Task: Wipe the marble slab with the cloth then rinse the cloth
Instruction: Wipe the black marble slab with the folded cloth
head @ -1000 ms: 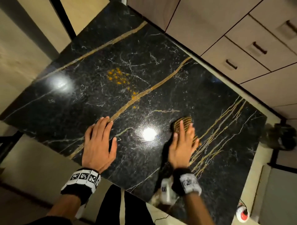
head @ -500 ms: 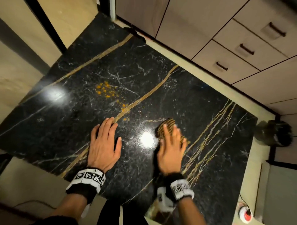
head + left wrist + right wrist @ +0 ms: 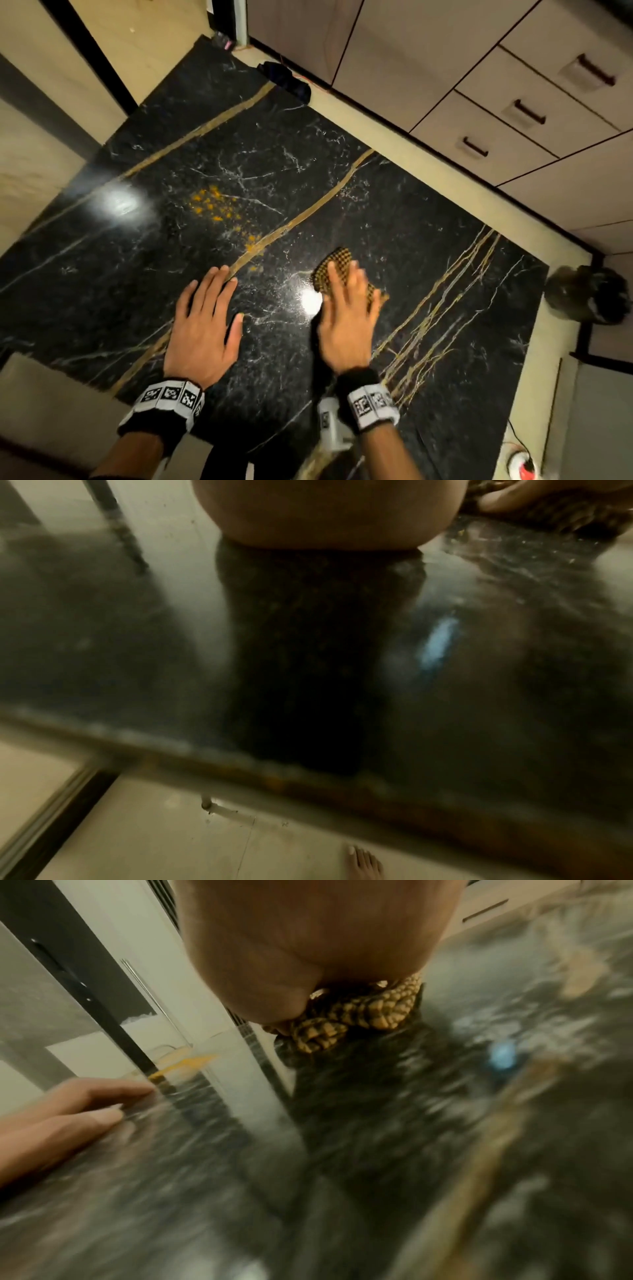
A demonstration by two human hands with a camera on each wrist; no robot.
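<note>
A black marble slab (image 3: 428, 240) with gold veins fills the head view. Orange powder (image 3: 212, 205) is scattered left of its middle. My right hand (image 3: 346, 308) lies flat with straight fingers on a brown-and-yellow checked cloth (image 3: 337, 260), pressing it onto the slab; the right wrist view shows the bunched cloth (image 3: 346, 1015) under the palm. My left hand (image 3: 205, 318) rests flat on the slab (image 3: 308, 656) with fingers spread, to the left of the cloth and just below the powder. It holds nothing.
Pale cabinet drawers with dark handles (image 3: 524, 113) run along the slab's far side. A dark round container (image 3: 585, 294) stands off the right edge. A small dark bundle (image 3: 287, 77) lies at the far corner. A red-and-white object (image 3: 520, 466) sits on the floor bottom right.
My right hand has slid the cloth leftward and away from me, toward the orange powder. The left hand stays planted on the slab.
</note>
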